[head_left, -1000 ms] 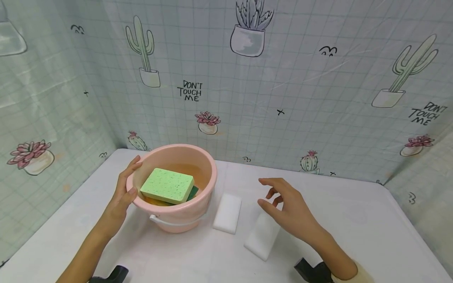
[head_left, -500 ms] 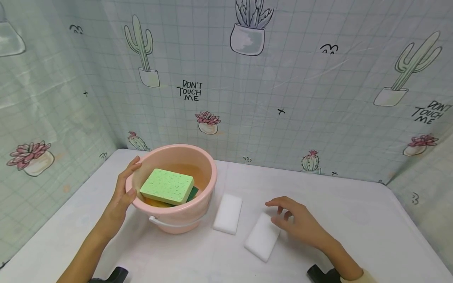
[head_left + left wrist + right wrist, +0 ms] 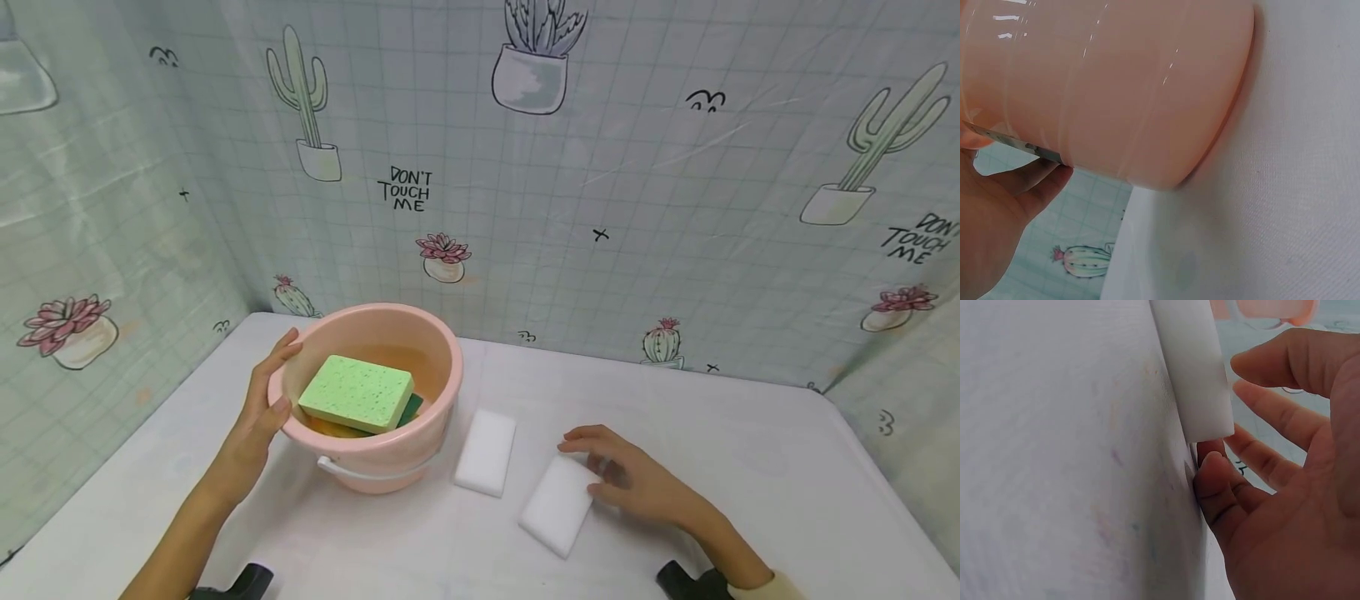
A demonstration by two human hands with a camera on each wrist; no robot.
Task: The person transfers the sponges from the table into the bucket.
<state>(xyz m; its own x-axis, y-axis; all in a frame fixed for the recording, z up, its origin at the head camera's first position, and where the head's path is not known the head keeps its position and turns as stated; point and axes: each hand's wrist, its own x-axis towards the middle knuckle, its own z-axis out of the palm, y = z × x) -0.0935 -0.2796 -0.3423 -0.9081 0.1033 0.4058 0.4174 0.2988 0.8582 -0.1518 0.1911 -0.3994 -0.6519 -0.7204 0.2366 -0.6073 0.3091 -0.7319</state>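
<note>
A pink bucket (image 3: 378, 458) with a white handle stands at the left of the head view. Inside it, a light green sponge (image 3: 356, 393) lies on top of yellow and dark green pieces. My left hand (image 3: 251, 429) holds the bucket at its left rim; in the left wrist view, fingers (image 3: 1044, 187) of that hand touch the outer wall. My right hand (image 3: 637, 479) hovers around the upper right end of a white sponge block (image 3: 558, 506). Seen from the right wrist, the thumb (image 3: 1266, 362) stands apart from the block, and the lower fingers bend near its end at the table.
Another white sponge block (image 3: 485, 452) lies between the bucket and the right hand's block. All stand on a white-covered table (image 3: 720, 433). A cactus-print curtain (image 3: 525, 250) rises behind it and along both sides.
My right hand has come down and slightly right, from above the right-hand white block to its upper right end. The left hand and bucket stay in place.
</note>
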